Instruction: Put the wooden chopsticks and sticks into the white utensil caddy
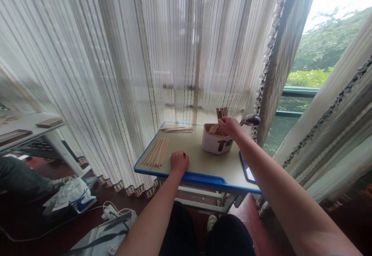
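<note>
Desk point(197, 166) | box point(209, 143), 2 o'clock: probably rigid, hold by walls | fanned sticks point(158, 152), 9 o'clock: likely light, stiff, roll-prone; pinch mid-length | right hand point(230, 126), over box: grip hidden, cannot tell | left hand point(179, 161), 8 o'clock: curled narrow

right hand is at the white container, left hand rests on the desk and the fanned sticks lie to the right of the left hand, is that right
One slip: in the head view the fanned sticks lie to the left of the left hand. The right hand is at the white container, as you say.
</note>
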A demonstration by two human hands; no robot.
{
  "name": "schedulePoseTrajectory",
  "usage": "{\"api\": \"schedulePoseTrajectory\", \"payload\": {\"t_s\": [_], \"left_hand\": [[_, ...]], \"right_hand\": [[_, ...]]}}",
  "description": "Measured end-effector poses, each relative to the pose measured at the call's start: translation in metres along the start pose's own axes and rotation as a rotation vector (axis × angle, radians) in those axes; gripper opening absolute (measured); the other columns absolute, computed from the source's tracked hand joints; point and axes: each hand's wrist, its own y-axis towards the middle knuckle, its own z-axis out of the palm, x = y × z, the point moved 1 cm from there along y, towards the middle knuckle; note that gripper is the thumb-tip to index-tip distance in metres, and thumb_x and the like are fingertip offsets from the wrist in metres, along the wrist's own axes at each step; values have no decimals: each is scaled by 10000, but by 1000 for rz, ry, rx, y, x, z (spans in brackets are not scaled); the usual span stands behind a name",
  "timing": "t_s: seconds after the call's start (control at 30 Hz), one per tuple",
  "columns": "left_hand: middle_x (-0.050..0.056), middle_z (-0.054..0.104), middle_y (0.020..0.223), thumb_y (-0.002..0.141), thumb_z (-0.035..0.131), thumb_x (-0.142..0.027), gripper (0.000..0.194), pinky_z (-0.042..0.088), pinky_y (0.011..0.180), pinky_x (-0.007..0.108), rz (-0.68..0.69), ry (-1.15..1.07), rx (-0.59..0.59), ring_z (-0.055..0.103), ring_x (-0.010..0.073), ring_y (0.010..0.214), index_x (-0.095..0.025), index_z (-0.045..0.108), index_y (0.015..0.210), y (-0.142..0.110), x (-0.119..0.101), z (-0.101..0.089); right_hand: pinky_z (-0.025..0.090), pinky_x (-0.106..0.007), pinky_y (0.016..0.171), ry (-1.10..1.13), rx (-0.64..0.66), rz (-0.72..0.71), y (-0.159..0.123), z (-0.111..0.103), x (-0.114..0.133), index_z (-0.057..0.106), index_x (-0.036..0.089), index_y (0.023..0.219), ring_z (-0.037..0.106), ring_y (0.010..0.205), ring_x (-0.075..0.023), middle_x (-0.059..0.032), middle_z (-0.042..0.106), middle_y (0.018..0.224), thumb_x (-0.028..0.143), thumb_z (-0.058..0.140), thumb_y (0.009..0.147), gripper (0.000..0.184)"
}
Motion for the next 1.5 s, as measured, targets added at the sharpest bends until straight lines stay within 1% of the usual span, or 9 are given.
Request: {"api": "schedulePoseTrajectory", "payload": {"t_s": [0.13, 0.23, 0.33, 0.47, 0.63, 0.77, 0.9, 1.1, 1.5], "left_hand": [[107, 595, 980, 799, 469, -250, 223, 352, 869, 328, 20, -46, -18, 506, 209, 968, -154, 614, 941, -12, -2, -17], [123, 558, 1050, 817, 449, -235, 259, 344, 881, 356, -3, 23, -81, 467, 228, 1020, -153, 587, 1021, -24, 6, -36], [164, 540, 1065, 827, 410, -186, 285, 334, 877, 395, -94, 159, -115, 437, 262, 1050, -115, 580, 1044, -30, 21, -54], [199, 554, 1067, 843, 314, -113, 350, 328, 866, 407, -154, 295, -72, 442, 276, 1057, -61, 587, 1054, -26, 40, -65], [190, 619, 973, 808, 353, -79, 337, 316, 878, 424, -119, 381, 78, 498, 263, 1009, -90, 662, 941, -19, 44, -58], [187, 630, 986, 805, 352, -66, 350, 278, 916, 481, -112, 418, 72, 502, 278, 1026, -112, 672, 940, -19, 36, -47], [184, 631, 957, 814, 347, -50, 347, 331, 871, 436, -72, 400, 58, 531, 267, 988, -103, 669, 932, -16, 25, -36], [176, 612, 962, 818, 339, -26, 344, 413, 736, 337, -49, 352, 30, 554, 250, 934, -99, 648, 948, -7, 12, -20], [210, 561, 1041, 841, 344, -94, 311, 402, 824, 373, -219, 286, -82, 498, 285, 1028, -68, 608, 1004, -5, 17, -11]], "right_hand": [[348, -272, 617, 66, -214, -70, -26, -10, 28, 639, 170, 884, 558, 735, -193, -85, 653, 808, 413, 384, 841, 354], [383, -277, 679, 240, -285, -194, -53, 0, 53, 602, 175, 972, 559, 754, -181, -80, 643, 860, 419, 368, 858, 357], [396, -277, 690, 393, -120, -226, -84, 36, 68, 594, 186, 967, 566, 743, -175, -62, 640, 830, 443, 377, 853, 355], [399, -292, 649, 482, 168, -43, -123, 106, 66, 608, 183, 836, 570, 675, -188, -60, 635, 713, 476, 344, 838, 394], [398, -309, 658, 489, 124, 76, -142, 150, 45, 605, 184, 895, 574, 726, -209, -75, 638, 755, 503, 385, 800, 400], [398, -287, 551, 722, 117, 190, -139, 153, 34, 606, 176, 862, 527, 566, -169, -42, 598, 663, 558, 380, 776, 452], [378, -269, 482, 894, 96, 252, -139, 154, 29, 600, 172, 852, 479, 495, -144, -21, 566, 625, 587, 401, 751, 471], [354, -247, 454, 978, 101, 270, -139, 154, 26, 583, 178, 828, 467, 504, -136, -6, 525, 610, 545, 442, 762, 399], [351, -235, 467, 983, 72, 297, -136, 157, 23, 595, 175, 791, 472, 493, -121, 8, 533, 582, 526, 476, 733, 375]]}}
